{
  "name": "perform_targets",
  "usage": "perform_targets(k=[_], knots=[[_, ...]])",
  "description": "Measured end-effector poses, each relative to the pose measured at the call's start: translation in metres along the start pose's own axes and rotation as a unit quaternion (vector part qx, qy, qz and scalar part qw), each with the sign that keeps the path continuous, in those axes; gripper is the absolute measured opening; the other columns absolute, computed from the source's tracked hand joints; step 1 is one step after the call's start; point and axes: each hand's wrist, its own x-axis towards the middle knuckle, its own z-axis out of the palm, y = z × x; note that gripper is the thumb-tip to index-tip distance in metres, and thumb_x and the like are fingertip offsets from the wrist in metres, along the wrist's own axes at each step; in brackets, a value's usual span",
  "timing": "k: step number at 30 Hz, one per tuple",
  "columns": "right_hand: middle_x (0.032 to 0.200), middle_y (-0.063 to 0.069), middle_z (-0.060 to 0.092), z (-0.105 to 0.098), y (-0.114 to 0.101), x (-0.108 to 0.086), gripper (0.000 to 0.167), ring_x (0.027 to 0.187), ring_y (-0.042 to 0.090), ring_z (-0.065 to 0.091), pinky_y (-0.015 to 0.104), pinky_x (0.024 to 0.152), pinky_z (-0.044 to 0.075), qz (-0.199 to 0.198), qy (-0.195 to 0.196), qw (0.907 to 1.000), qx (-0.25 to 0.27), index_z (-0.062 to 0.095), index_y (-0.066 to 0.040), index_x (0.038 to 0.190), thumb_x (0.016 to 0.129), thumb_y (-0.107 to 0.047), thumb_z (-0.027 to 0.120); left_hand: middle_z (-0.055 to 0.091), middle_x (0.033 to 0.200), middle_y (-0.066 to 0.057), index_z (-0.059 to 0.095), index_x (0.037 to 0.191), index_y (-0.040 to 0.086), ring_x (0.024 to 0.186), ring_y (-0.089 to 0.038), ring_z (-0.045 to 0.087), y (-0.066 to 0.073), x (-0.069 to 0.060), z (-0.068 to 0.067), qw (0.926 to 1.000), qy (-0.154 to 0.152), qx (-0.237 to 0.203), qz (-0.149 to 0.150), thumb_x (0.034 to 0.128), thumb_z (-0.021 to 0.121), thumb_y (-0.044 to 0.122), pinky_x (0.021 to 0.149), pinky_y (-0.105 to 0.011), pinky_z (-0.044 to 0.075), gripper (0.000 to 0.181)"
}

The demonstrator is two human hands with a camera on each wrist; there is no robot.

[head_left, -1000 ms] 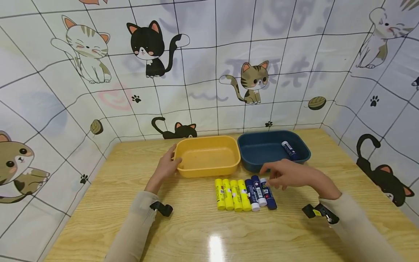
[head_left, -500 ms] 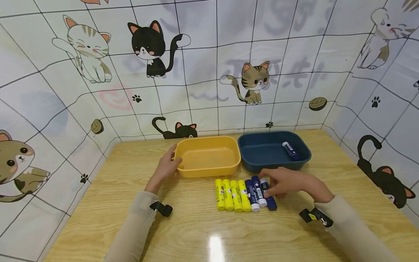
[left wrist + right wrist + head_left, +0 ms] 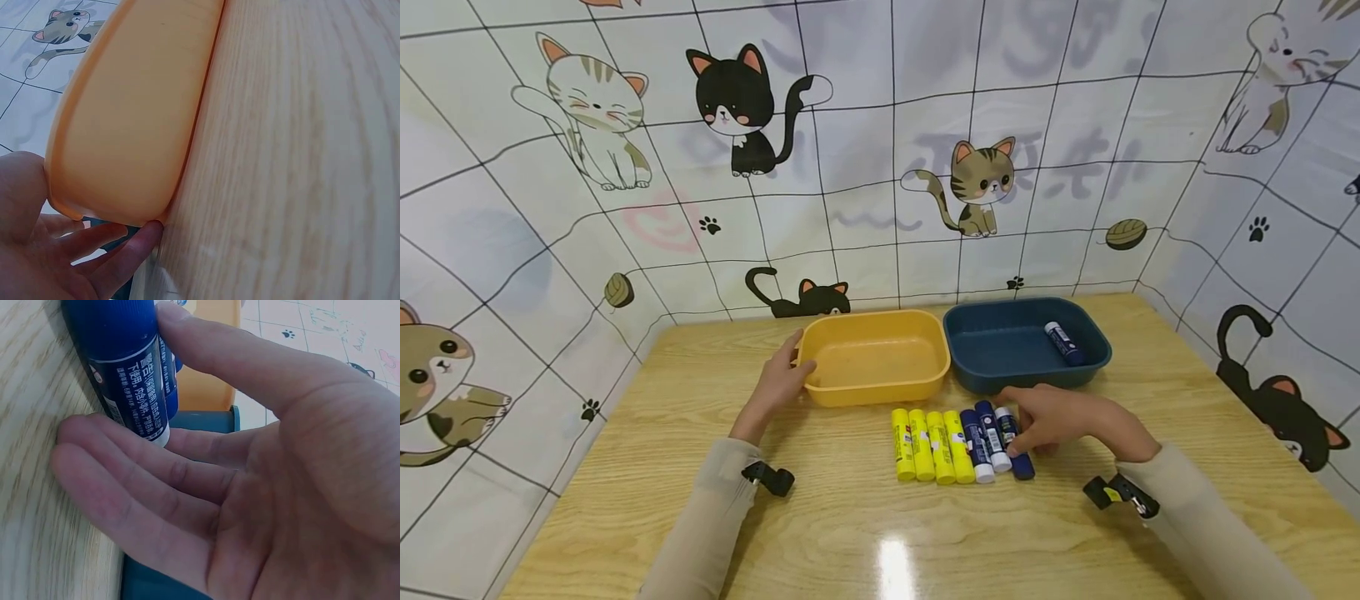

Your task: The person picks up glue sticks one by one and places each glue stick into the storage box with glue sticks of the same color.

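- At the lower centre of the frame, four yellow sticks [image 3: 942, 448] lie side by side with three dark-blue ones on the wooden table [image 3: 820, 517].
- The right hand [image 3: 1056, 417], right of centre, touches the rightmost dark-blue stick [image 3: 1022, 465] with its thumb; the other fingers extend loosely about it. Whether they pinch firmly, one cannot tell.
- This stick seems light, stiff and smooth, and may roll; the middle of its barrel is probably the safest place to hold.
- Left of centre, the left hand [image 3: 778, 379] grips the end of the yellow tray [image 3: 880, 392], thumb over the rim, fingers outside.
- Right of this tray, the blue tray [image 3: 1000, 346] holds one dark-blue stick.
- Behind, the cat-patterned wall [image 3: 865, 167] fills the upper frame.
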Motion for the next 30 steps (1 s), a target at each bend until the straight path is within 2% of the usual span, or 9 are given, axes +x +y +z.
perform_targets(k=[10,22,30], knots=[[0.076,0.004,0.067,-0.0014,-0.0002,-0.0035,0.065,0.060,0.021,0.064,0.032,0.063,0.052,0.032,-0.016,0.9994,0.001,0.048,-0.009,0.141,0.088,-0.026,0.082,0.046,0.156,-0.027,0.017,0.167,0.014,0.128,-0.040,0.062,0.0005,0.0014,0.0011,1.0000,0.002,0.000,0.000,0.1054,0.052,0.018,0.086,-0.038,0.062,0.071],[0.089,0.009,0.062,-0.0024,0.0037,-0.0068,0.068,0.064,0.024,0.070,0.035,0.067,0.059,0.048,-0.013,0.9985,0.023,0.045,-0.009,0.139,0.085,-0.021,0.085,0.046,0.155,-0.029,0.018,0.167,0.014,0.125,-0.040,0.064,-0.0002,0.0019,0.0006,1.0000,0.001,0.001,-0.001,0.1043,0.052,0.017,0.083,-0.036,0.062,0.071],[0.089,0.009,0.062,-0.0026,0.0054,-0.0057,0.069,0.064,0.024,0.071,0.036,0.066,0.060,0.049,-0.013,0.9984,0.024,0.045,-0.010,0.140,0.085,-0.021,0.085,0.047,0.155,-0.028,0.019,0.167,0.015,0.126,-0.039,0.063,-0.0016,0.0023,0.0003,1.0000,0.004,0.009,-0.001,0.1038,0.052,0.019,0.083,-0.035,0.062,0.072]])
